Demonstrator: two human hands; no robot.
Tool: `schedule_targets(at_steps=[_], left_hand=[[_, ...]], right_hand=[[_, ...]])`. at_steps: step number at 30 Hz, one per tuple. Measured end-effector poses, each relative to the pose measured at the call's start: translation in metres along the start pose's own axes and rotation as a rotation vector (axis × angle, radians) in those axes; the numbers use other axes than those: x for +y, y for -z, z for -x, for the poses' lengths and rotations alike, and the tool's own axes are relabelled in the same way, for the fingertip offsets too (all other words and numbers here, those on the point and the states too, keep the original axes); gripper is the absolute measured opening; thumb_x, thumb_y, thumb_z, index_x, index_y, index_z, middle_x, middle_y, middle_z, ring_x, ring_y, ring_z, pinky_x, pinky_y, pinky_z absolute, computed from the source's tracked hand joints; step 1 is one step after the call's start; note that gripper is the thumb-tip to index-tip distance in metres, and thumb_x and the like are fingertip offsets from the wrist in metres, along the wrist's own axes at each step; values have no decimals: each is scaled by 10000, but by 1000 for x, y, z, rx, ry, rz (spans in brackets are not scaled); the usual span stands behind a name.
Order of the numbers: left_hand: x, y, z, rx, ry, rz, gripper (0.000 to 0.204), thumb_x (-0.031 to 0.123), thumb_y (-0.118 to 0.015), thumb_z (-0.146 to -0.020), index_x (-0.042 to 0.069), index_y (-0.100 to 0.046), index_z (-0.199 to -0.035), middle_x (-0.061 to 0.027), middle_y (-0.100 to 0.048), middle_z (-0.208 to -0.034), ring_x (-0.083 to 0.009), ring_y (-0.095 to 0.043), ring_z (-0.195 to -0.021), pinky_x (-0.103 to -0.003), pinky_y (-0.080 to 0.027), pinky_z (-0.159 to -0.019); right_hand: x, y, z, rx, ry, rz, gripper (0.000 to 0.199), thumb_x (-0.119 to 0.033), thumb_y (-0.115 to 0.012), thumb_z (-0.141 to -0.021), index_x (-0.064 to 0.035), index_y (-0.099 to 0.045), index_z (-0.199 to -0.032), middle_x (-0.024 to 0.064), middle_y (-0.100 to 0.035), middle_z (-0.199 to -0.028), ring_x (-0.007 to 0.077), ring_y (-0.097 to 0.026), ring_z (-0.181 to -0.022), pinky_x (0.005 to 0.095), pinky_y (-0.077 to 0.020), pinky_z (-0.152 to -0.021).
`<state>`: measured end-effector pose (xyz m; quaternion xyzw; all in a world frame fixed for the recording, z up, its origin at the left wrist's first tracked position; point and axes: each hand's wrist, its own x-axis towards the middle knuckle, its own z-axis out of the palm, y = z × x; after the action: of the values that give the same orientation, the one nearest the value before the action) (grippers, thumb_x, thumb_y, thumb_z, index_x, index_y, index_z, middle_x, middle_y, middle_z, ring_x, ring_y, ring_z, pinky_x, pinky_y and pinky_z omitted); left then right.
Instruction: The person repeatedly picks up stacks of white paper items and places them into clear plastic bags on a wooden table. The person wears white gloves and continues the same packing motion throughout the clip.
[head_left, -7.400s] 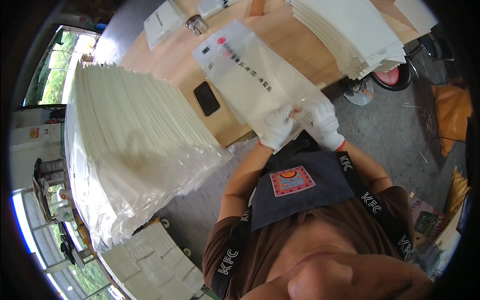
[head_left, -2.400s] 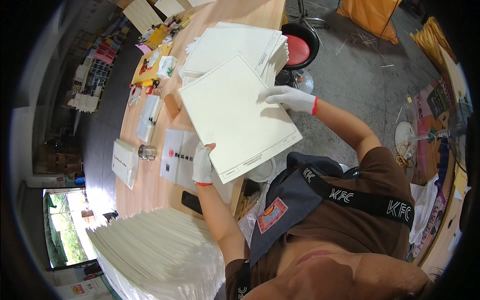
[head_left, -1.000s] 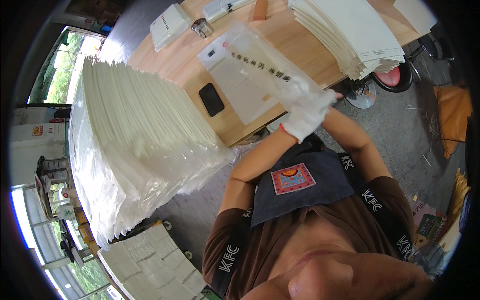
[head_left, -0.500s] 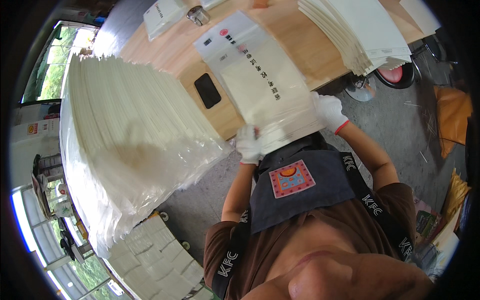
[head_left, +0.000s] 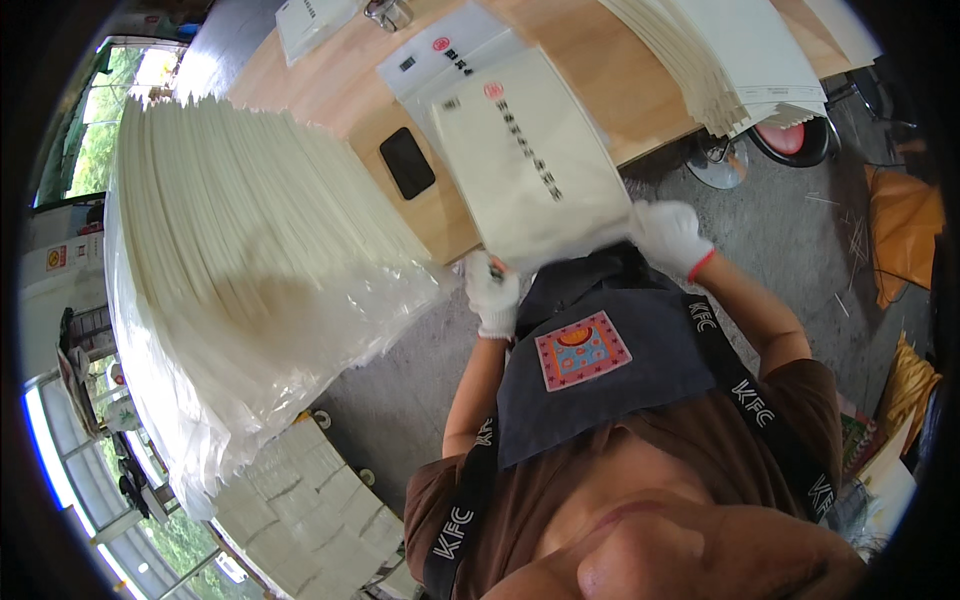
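A cream paper packet with a red round emblem and a dark line of print lies tilted at the table's near edge. Beneath it, a clear plastic bag shows at the upper left. My left hand, in a white knit glove, is closed at the packet's near left corner; its bare fingertips show. At the near right corner, my right hand, also gloved, has its fingers curled on the packet's edge, partly hidden.
A black phone lies left of the packet. Beside the table stands a tall stack of cream packets wrapped in plastic. White sheets are fanned at the right. A metal cup and another bagged packet sit at the far side.
The cream packet now shows on top of the clear bag and covers most of its print; before, the bag's print lay over it. Both hands stay at its near corners, the right slightly lower.
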<state>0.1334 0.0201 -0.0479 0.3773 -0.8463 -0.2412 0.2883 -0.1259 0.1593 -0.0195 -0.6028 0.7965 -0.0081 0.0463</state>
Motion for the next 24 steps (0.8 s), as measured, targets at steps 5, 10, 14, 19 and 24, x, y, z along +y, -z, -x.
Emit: schedule_targets(at_steps=[5,10,14,19,24], left_hand=[[-55,-11,61,-307,95,124,204,-23,-586,-727,71,-494,-883,-91,-514,-810,-257,-555,-687,-354,-467,-614],[-77,-28,69,55,599,984,259,195,-604,-857,48,-473,-1026,-57,-562,-939,-184,-581,-797,-312,-490,-701],[-110,-60,58,-327,816,697,415,335,-598,-875,-5,-573,-1112,-104,-632,-987,-150,-590,-910,-287,-458,-765],[-23,-9,13,-562,499,541,374,339,-568,-899,8,-635,-1062,-72,-666,-920,-122,-578,-828,-273,-452,-739],[109,99,-88,-254,-37,120,197,216,-555,-884,28,-578,-830,-127,-551,-724,-264,-563,-640,-375,-435,-597]], right_hand=[[9,-16,35,-414,-23,-85,263,-250,-482,-824,-45,-643,-785,204,-640,-757,340,-640,-676,447,-494,-554],[48,-20,18,-376,-300,-813,348,-354,-478,-828,-58,-660,-837,124,-675,-774,244,-654,-689,355,-505,-587],[80,-6,-14,-197,-502,-1532,538,-495,-415,-917,-13,-627,-806,134,-667,-767,190,-617,-602,276,-484,-538],[60,-126,-2,-151,-107,-1214,406,-144,-536,-862,-56,-475,-1253,150,-532,-1191,302,-517,-1097,377,-446,-909],[-45,-69,-36,-200,-184,-2283,464,-213,-545,-910,33,-427,-1286,126,-525,-1243,211,-523,-1103,343,-439,-925]])
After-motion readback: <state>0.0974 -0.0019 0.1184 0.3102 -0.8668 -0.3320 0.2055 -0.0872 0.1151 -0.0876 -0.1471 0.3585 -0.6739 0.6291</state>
